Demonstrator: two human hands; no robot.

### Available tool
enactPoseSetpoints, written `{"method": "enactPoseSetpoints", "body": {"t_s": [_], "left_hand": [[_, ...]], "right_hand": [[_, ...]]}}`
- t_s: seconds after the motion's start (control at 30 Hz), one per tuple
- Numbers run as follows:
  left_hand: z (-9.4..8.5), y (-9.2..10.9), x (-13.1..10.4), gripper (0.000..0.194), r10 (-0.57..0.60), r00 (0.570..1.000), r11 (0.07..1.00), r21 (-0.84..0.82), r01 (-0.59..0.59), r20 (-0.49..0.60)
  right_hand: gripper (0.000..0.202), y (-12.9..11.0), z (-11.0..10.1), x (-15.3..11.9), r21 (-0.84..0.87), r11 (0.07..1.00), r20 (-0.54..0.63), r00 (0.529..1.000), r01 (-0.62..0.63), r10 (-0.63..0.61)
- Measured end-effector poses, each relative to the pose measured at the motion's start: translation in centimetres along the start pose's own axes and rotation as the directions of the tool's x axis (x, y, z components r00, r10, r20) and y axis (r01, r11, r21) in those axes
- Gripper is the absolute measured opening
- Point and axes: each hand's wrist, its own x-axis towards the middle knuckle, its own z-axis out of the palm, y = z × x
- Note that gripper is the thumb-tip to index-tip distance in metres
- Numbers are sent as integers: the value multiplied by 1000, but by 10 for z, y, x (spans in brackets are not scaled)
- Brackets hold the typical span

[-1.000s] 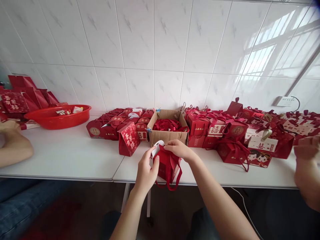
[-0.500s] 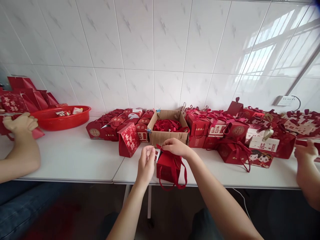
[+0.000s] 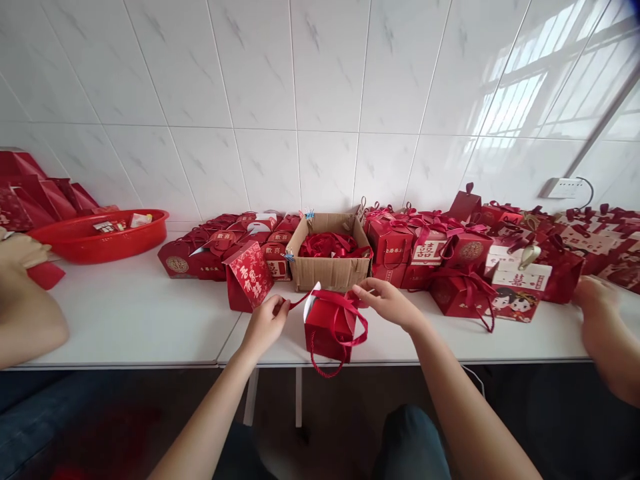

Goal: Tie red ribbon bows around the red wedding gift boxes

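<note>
A red gift box [image 3: 327,333] stands at the table's front edge, a twisted cord handle hanging from its front and a looped red ribbon [image 3: 357,331] over its top. My left hand [image 3: 270,320], left of the box, pinches one end of the ribbon, which runs taut to the box top. At the box's upper right, my right hand [image 3: 383,300] has thumb and forefinger closed on the ribbon near the top. Behind the box is a cardboard carton [image 3: 330,272] holding red ribbons.
Red boxes [image 3: 205,260] and an upright patterned box [image 3: 247,277] are at the left; many decorated boxes [image 3: 450,250] line the right. A red basin [image 3: 125,247] sits far left. Other people's hands [image 3: 25,250] [image 3: 597,300] are at both sides.
My hands have moved apart, the left one drawing a ribbon end out to the left. The ribbon loop has risen from the box's front. The camera view has shifted slightly.
</note>
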Motion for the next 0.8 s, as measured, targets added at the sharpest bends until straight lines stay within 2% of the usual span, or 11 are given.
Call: {"method": "enactPoseSetpoints", "body": {"t_s": [0.07, 0.23, 0.33, 0.4, 0.57, 0.7, 0.8], "left_hand": [[0, -10, -5, 27, 4, 999, 991, 133, -9, 37], [-4, -21, -12, 22, -4, 998, 911, 413, -22, 62], [-10, -23, -12, 21, -7, 998, 853, 521, -26, 62], [-13, -25, -12, 23, -16, 998, 819, 573, -26, 68], [-29, -34, -13, 20, -89, 994, 747, 664, 26, 61], [-52, -44, -14, 17, -174, 984, 706, 700, 105, 29], [-63, -49, -14, 17, -218, 976, 688, 711, 144, 14]], "right_hand": [[39, 14, 1, -4, 58, 998, 13, 1000, 26, -27], [45, 36, 12, -9, 191, 971, -122, 985, 142, -119], [38, 36, 16, -12, 152, 964, -173, 966, 219, -192], [33, 34, 18, -14, 103, 967, -148, 965, 232, -216], [31, 41, 13, -17, 25, 977, -110, 972, 210, -206], [26, 67, -2, -24, -220, 971, -121, 986, 88, -117], [23, 86, -11, -29, -298, 954, -135, 989, 18, -60]]}}
